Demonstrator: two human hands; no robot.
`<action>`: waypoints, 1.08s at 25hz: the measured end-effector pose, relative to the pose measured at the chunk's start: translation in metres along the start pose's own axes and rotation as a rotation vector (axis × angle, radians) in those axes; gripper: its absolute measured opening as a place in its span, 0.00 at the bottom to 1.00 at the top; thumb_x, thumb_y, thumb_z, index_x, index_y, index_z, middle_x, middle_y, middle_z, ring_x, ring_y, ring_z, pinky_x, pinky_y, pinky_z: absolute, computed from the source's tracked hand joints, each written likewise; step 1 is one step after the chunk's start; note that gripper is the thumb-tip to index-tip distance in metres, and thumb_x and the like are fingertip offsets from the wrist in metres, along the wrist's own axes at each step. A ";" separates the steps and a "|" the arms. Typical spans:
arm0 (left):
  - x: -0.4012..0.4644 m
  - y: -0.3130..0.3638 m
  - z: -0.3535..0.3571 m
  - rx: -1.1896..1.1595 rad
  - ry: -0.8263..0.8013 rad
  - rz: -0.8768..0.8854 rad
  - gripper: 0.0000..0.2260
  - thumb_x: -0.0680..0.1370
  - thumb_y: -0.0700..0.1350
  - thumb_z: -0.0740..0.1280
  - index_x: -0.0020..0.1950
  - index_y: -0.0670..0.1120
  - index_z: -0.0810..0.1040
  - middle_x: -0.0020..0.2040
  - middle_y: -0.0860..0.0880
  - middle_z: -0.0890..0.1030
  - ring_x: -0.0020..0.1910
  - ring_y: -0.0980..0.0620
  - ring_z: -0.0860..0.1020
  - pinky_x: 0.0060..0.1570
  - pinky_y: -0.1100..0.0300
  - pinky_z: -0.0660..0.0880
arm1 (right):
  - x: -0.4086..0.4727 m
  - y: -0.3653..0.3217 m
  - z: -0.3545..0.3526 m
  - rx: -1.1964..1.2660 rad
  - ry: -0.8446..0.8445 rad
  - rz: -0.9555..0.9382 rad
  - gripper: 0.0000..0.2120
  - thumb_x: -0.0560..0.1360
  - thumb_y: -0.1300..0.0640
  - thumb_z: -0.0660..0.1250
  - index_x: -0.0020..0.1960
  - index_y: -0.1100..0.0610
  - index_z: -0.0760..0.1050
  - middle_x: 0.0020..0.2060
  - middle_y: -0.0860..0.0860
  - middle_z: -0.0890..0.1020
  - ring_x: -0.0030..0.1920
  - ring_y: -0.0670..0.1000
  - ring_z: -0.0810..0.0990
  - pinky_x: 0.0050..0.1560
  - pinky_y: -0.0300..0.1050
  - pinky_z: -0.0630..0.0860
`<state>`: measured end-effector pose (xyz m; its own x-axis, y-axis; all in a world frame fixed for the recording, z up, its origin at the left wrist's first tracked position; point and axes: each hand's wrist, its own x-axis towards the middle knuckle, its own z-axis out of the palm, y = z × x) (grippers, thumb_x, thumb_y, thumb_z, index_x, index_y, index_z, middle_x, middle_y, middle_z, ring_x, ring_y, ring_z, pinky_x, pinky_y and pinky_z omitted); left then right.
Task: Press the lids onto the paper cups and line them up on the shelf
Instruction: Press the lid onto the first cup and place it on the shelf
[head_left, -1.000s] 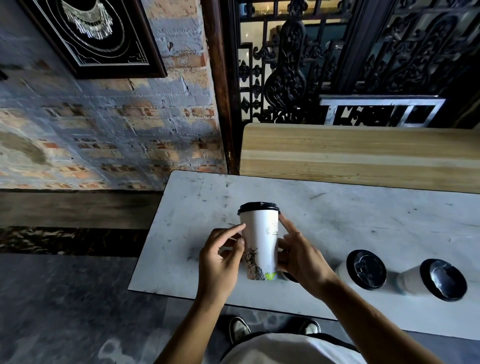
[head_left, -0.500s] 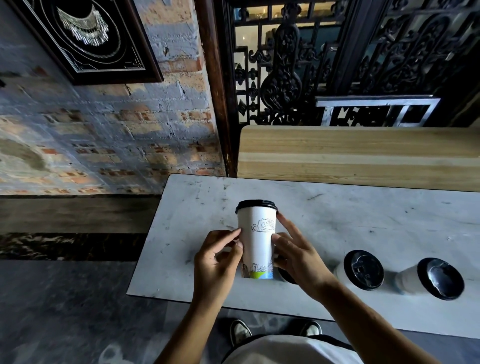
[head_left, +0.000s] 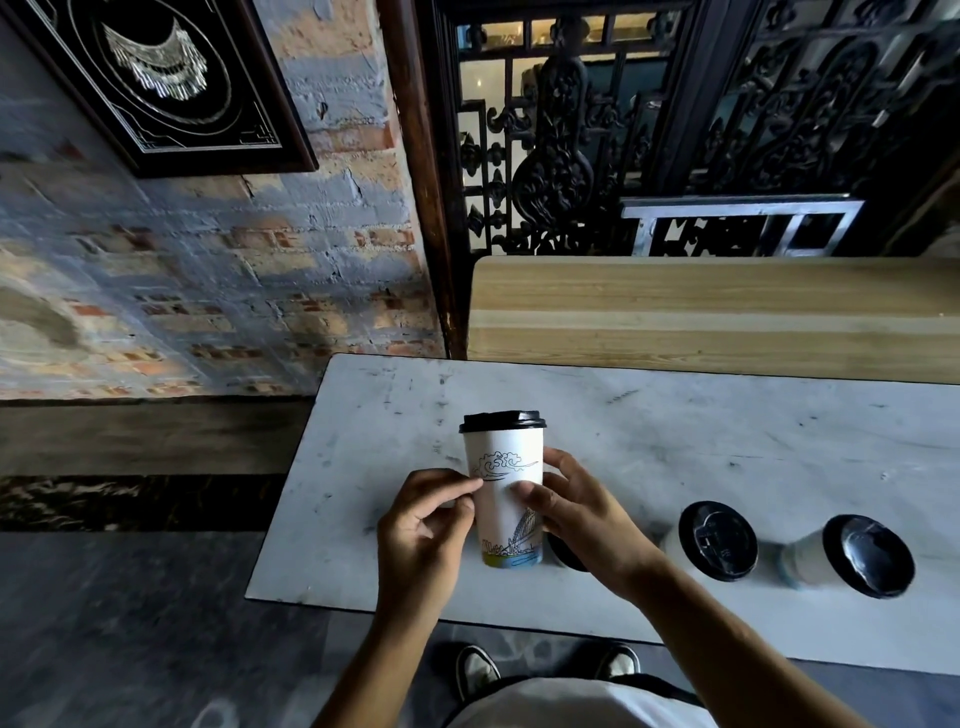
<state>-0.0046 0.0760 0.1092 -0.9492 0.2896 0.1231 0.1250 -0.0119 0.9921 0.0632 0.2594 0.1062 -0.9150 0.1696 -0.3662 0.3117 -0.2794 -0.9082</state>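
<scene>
A tall white paper cup (head_left: 506, 483) with line drawings and a black lid (head_left: 502, 420) is held upright just above the white table (head_left: 675, 441), near its front left. My left hand (head_left: 423, 530) pinches its left side with thumb and fingers. My right hand (head_left: 582, 514) grips its right side. Two more lidded cups (head_left: 718, 540) (head_left: 866, 556) stand in a row to the right. Another black lid (head_left: 563, 553) peeks out under my right hand, mostly hidden.
A light wooden shelf (head_left: 701, 312) runs along the far edge of the table, bare on top. Behind it stands a dark ornate lattice screen (head_left: 571, 156). A brick wall with a framed picture (head_left: 171, 83) is at the left. My shoes show below the table's front edge.
The cup has turned in my hands, so a cloud drawing now faces me. My fingers have shifted around its sides. The view has tilted slightly down.
</scene>
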 end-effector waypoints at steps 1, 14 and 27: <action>-0.001 0.002 0.001 -0.028 0.004 -0.023 0.11 0.74 0.34 0.69 0.47 0.47 0.88 0.51 0.45 0.83 0.51 0.49 0.83 0.47 0.60 0.79 | 0.000 -0.001 0.001 0.007 -0.006 0.003 0.31 0.71 0.45 0.76 0.71 0.49 0.72 0.61 0.55 0.86 0.64 0.57 0.83 0.68 0.60 0.77; -0.001 0.000 0.003 0.063 0.100 -0.062 0.17 0.76 0.31 0.72 0.55 0.53 0.83 0.51 0.43 0.84 0.46 0.50 0.84 0.45 0.62 0.81 | -0.001 -0.004 -0.003 -0.048 0.048 -0.125 0.33 0.72 0.58 0.75 0.76 0.52 0.70 0.63 0.55 0.82 0.59 0.55 0.85 0.55 0.47 0.82; 0.000 0.011 0.013 -0.085 0.132 -0.148 0.12 0.76 0.37 0.74 0.57 0.49 0.81 0.53 0.55 0.87 0.55 0.57 0.84 0.48 0.67 0.79 | 0.000 -0.012 0.002 -0.056 -0.001 -0.167 0.31 0.74 0.59 0.73 0.74 0.47 0.71 0.59 0.56 0.87 0.58 0.53 0.85 0.60 0.49 0.81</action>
<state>0.0004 0.0884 0.1200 -0.9856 0.1668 -0.0271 -0.0377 -0.0605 0.9975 0.0592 0.2610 0.1181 -0.9554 0.2079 -0.2095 0.1695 -0.1944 -0.9662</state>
